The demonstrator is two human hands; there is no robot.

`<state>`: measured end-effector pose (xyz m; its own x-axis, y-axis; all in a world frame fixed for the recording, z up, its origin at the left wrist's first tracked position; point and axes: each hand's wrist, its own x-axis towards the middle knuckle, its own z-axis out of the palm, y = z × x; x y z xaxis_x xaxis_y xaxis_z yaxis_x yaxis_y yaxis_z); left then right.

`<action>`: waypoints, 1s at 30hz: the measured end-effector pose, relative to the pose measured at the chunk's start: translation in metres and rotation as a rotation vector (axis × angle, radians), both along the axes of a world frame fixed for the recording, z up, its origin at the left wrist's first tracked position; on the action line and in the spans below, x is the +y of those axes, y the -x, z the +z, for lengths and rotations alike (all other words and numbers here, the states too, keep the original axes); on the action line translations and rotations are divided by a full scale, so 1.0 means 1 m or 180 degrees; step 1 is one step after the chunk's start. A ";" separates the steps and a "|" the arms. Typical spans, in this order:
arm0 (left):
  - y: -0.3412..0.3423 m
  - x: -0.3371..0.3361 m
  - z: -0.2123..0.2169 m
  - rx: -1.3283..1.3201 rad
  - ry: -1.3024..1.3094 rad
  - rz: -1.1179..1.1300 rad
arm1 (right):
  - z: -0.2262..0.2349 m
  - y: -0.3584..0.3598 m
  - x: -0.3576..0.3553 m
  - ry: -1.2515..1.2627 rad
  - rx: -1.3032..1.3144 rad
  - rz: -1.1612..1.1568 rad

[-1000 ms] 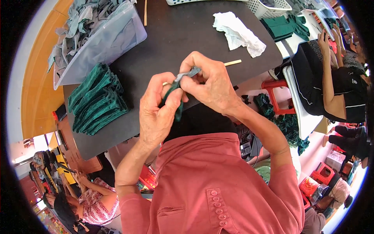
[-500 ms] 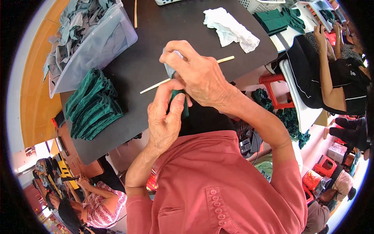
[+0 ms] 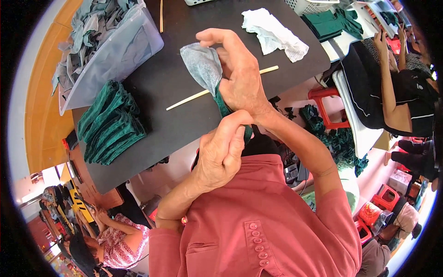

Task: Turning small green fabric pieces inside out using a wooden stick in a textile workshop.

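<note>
My right hand grips a small cloth piece, grey on the upper part and green lower down, held above the black table. My left hand pinches the green lower end of the same piece just below the right hand. A thin wooden stick lies on the table behind the hands. A stack of folded green pieces sits to the left.
A clear plastic bin of grey cloth scraps stands at the back left. A white cloth lies at the back right, green fabric beyond it. Another person in black sits at the right; red stools stand below.
The hands have pulled apart: the right hand rose with the grey end, the left dropped lower, so the piece is now stretched out and its grey side shows.
</note>
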<state>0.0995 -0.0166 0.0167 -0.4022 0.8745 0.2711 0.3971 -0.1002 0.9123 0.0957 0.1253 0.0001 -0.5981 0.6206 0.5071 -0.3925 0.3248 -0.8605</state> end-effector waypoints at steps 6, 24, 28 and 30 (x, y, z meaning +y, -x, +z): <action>0.037 0.003 0.005 -0.1047 0.0272 0.0736 | 0.006 -0.022 -0.002 -0.0267 -0.0060 -0.0250; 0.009 0.033 -0.018 -0.3551 -0.0440 0.0666 | -0.013 -0.019 -0.008 -0.0310 -0.0284 -0.0502; 0.011 0.029 -0.010 -0.3239 -0.0183 0.0682 | -0.022 -0.025 -0.011 -0.0435 -0.0066 -0.0406; 0.029 0.032 -0.008 -0.3472 -0.0543 0.0343 | -0.019 -0.026 -0.012 -0.0406 -0.0066 -0.0349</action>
<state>0.0704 0.0151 0.0088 -0.5702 0.8055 -0.1613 -0.5966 -0.2710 0.7554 0.1216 0.1129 -0.0192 -0.5415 0.6142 0.5740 -0.3312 0.4718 -0.8172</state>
